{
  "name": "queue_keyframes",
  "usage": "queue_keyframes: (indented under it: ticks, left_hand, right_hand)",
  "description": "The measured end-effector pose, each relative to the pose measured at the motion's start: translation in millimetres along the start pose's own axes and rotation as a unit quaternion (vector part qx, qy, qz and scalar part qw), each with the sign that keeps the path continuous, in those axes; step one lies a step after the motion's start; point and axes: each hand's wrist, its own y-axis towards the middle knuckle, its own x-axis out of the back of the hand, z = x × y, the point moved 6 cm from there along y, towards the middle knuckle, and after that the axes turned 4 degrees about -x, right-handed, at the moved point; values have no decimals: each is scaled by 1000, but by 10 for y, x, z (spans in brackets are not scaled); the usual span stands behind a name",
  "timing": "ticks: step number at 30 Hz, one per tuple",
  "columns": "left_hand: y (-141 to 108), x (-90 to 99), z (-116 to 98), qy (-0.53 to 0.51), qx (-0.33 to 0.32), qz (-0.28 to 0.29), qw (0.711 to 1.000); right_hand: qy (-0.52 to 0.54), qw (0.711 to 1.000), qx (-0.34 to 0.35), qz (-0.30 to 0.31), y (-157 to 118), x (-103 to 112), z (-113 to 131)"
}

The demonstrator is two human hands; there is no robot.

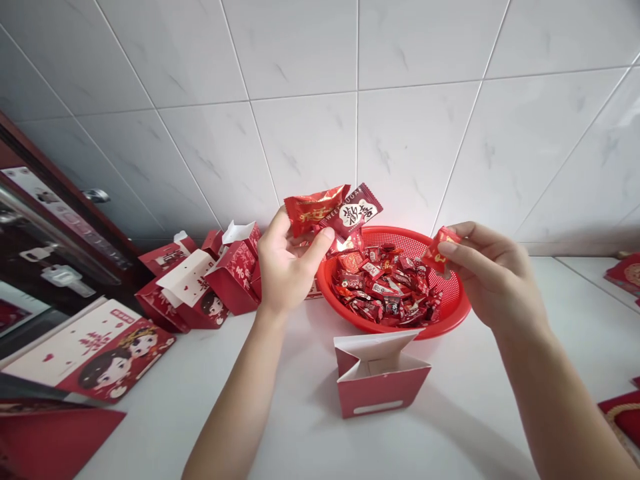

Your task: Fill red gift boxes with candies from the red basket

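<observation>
My left hand (290, 260) is closed on several wrapped candies (353, 212), in red and dark maroon wrappers, with the thumb pressed across them. Between the thumb and fingers of my right hand (493, 273) is a small red wrapped candy (443, 245) with gold print. Below and between both hands stands a red plastic basket (345, 313) with perforated sides, holding a heap of wrapped candies (385, 283). In front of the basket a red paper box (383, 393) stands upright, its top open and its white inside showing.
Several red and white paper boxes (235, 280) stand by the tiled wall (310, 133) at the left. Nearer lies a printed box (95, 350) with cartoon figures. A dark cabinet (65, 200) with a lock borders the left side. Red items (627, 273) sit at the right edge.
</observation>
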Motion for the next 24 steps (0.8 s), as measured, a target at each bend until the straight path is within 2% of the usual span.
queue_keyframes:
  ticks: [3, 6, 8, 10, 14, 16, 19, 24]
  left_hand:
    - [4, 20, -9, -9, 3, -5, 1000]
    - [10, 30, -24, -20, 11, -5, 1000]
    - [18, 40, -31, -23, 15, -3, 1000]
    - [26, 57, -36, -21, 15, -3, 1000]
    - [41, 110, -58, -14, 5, -9, 1000]
    - [47, 136, -71, -21, 5, -15, 1000]
    - [59, 170, -94, -42, 7, -24, 999]
    - [84, 244, -123, -49, 4, -40, 998]
  right_hand:
    - [-15, 998, -59, 32, 49, -35, -182]
    - [-115, 982, -107, 108, 123, -132, -390]
    - [-199, 952, -130, 191, 166, -311, -553]
    - [-294, 909, -136, 262, 199, -550, -731]
    - [-360, 879, -136, 283, 295, -976, -1050]
    - [-367, 874, -140, 287, 330, -1116, -1191]
    - [-346, 874, -160, 303, 373, -1218, -1360]
    - [-247, 880, -238, 330, 436, -1172, -1477]
